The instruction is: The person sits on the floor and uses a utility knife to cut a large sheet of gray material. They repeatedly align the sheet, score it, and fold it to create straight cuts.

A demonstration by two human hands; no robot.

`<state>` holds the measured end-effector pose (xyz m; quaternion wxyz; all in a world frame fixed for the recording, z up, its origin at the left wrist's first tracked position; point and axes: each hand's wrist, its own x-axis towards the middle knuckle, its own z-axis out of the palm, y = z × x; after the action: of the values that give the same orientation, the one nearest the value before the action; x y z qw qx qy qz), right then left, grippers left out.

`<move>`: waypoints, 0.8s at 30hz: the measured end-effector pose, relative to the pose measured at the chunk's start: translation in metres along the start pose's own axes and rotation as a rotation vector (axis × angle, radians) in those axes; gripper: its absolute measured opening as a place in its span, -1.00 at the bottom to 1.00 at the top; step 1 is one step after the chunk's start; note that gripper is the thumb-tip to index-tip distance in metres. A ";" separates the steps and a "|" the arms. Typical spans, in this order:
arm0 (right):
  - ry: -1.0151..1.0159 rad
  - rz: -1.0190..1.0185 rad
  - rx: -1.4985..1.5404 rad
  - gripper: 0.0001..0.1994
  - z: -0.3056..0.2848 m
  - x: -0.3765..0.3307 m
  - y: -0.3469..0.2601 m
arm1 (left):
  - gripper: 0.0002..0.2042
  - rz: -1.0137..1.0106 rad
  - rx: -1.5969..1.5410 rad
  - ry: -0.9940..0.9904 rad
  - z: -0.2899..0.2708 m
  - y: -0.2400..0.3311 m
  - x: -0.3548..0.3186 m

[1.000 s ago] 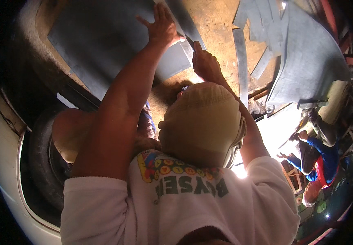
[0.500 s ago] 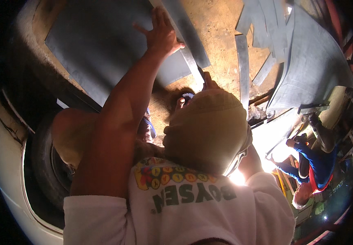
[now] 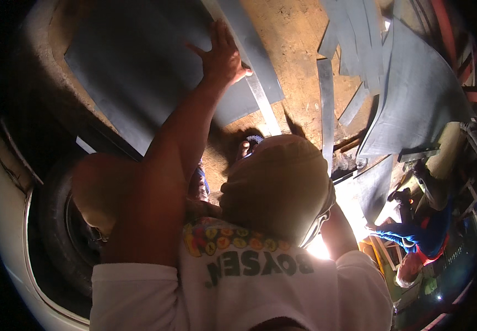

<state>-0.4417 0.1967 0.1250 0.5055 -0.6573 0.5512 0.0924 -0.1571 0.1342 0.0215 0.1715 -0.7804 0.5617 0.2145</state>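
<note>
Sheet: large dark grey sheet (image 3: 139, 71) lies flat on the wooden desk (image 3: 299, 49), at upper left of view, its right edge running diagonally down toward the middle.
Left hand: left hand (image 3: 223, 58) rests palm down on the sheet near its right edge; fingers (image 3: 219, 36) spread apart and flat, thumb out to the right, clamped on nothing.
Left arm: bare forearm runs from the white sleeve (image 3: 133, 292) at lower left up to the hand.
Straightedge: long pale metal strip (image 3: 260, 99) lies along the sheet's right edge, just beside the left thumb, and runs down until the head hides it.
Right hand: hidden behind the head; cannot tell where it sits or how its fingers stand. Only the right upper arm (image 3: 337, 231) shows, below the head.
Head: person's own head in a tan cap (image 3: 277, 182) fills the middle of view and blocks the near part of the desk.
Offcuts: narrow grey strip (image 3: 326, 110) lies on the bare wood right of the straightedge; more grey pieces (image 3: 359, 38) piled at upper right.
Big piece: curled dark sheet (image 3: 420, 105) hangs over the desk's right side.
Left edge: tyre (image 3: 51, 231) and white car body (image 3: 1, 220) beside the desk.
Other person: figure in blue and red (image 3: 420, 231) low at right, well apart from the sheet.
Light: bright glare (image 3: 318, 248) under the cap, washing out detail there.
</note>
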 end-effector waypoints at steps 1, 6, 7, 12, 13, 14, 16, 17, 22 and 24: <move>0.057 -0.073 -0.003 -0.53 0.000 0.015 -0.005 | 0.37 0.008 -0.014 -0.003 0.001 0.003 0.001; 0.275 -0.391 -0.157 -0.51 0.034 0.150 -0.040 | 0.33 0.025 -0.053 0.059 0.009 0.003 0.002; 0.267 -0.378 -0.166 -0.51 0.037 0.163 -0.046 | 0.32 0.024 -0.054 0.063 0.012 0.003 0.003; 0.222 -0.351 -0.162 -0.57 0.045 0.181 -0.063 | 0.24 0.005 -0.088 0.081 0.023 -0.002 0.010; 0.198 -0.334 -0.171 -0.57 0.044 0.183 -0.066 | 0.23 0.006 -0.100 0.092 0.026 -0.003 0.010; 0.174 -0.317 -0.180 -0.56 0.044 0.183 -0.068 | 0.21 0.007 -0.111 0.103 0.030 -0.004 0.010; 0.173 -0.316 -0.192 -0.55 0.048 0.184 -0.065 | 0.18 0.011 -0.129 0.110 0.030 -0.003 0.010; 0.172 -0.316 -0.198 -0.55 0.049 0.184 -0.065 | 0.17 0.012 -0.133 0.105 0.029 -0.002 0.011; 0.213 -0.348 -0.161 -0.55 0.053 0.185 -0.064 | 0.16 0.023 -0.124 0.117 0.033 -0.003 0.010; 0.204 -0.338 -0.170 -0.52 0.053 0.185 -0.064 | 0.17 0.028 -0.127 0.108 0.032 -0.003 0.010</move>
<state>-0.2965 0.1127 0.0101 0.3980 -0.7868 0.4716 -0.0145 -0.1555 0.1435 -0.0114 0.0879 -0.7922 0.5663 0.2095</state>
